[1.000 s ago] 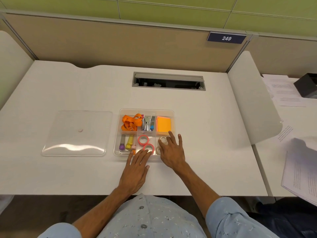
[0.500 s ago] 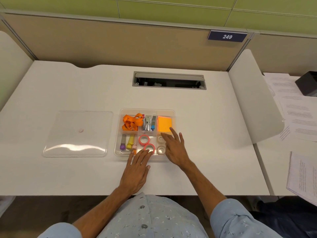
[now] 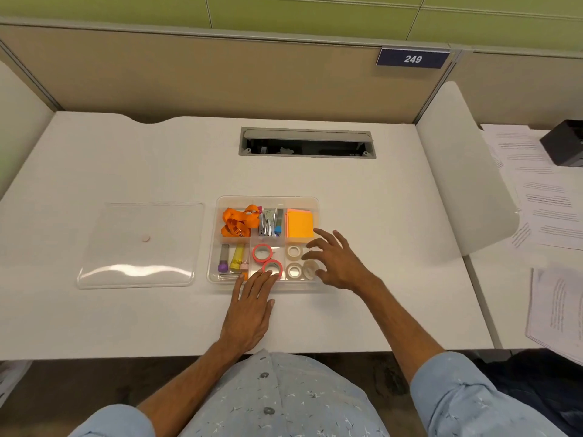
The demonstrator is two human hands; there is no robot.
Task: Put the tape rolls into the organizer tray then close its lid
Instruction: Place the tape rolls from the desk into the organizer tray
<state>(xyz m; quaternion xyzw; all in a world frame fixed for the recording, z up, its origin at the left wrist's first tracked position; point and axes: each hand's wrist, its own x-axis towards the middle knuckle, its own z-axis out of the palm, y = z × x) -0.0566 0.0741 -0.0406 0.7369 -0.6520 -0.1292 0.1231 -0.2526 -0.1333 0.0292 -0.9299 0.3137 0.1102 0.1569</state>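
Note:
A clear organizer tray (image 3: 268, 199) stands in the middle of the white desk. Two pink tape rolls (image 3: 262, 253) (image 3: 273, 267) lie in its front middle compartment. Three white tape rolls (image 3: 294, 251) (image 3: 294, 271) (image 3: 310, 268) sit in the front right compartment, the rightmost one tilted on its edge. My left hand (image 3: 250, 305) lies flat on the desk, its fingertips over the tray's front edge by the nearer pink roll. My right hand (image 3: 336, 258) hovers open beside the tray's right edge and holds nothing. The clear lid (image 3: 142, 244) lies flat on the desk left of the tray.
The tray also holds an orange lanyard (image 3: 239, 220), staplers (image 3: 269, 221), orange sticky notes (image 3: 299, 223) and markers (image 3: 232, 260). A cable slot (image 3: 307, 143) opens at the back of the desk. A white divider panel (image 3: 463, 171) and printed papers (image 3: 549, 203) stand to the right.
My right hand has lifted off the white rolls and moved right, out of the tray, fingers spreading. My left hand has stayed at the tray's front edge.

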